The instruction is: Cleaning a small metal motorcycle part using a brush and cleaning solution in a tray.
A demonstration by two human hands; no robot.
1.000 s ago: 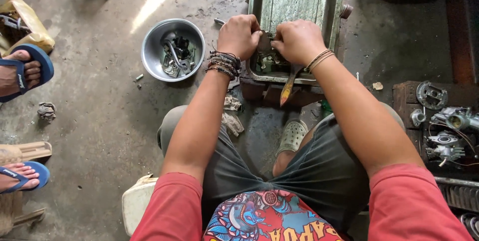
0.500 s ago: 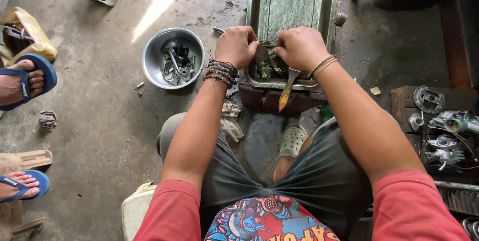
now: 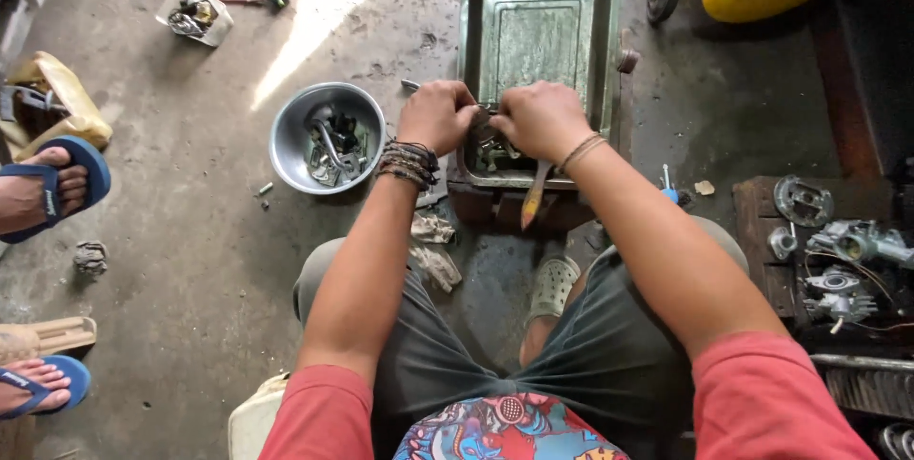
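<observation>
Green metal tray (image 3: 609,60) holds parts under both hands.

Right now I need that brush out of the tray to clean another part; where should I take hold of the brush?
Grip the brush by its bare wooden handle end, which sticks out past the near rim of the green metal tray below the right hand. Come from the near side; the bristle end is hidden under that hand, down among the greasy metal parts.
</observation>
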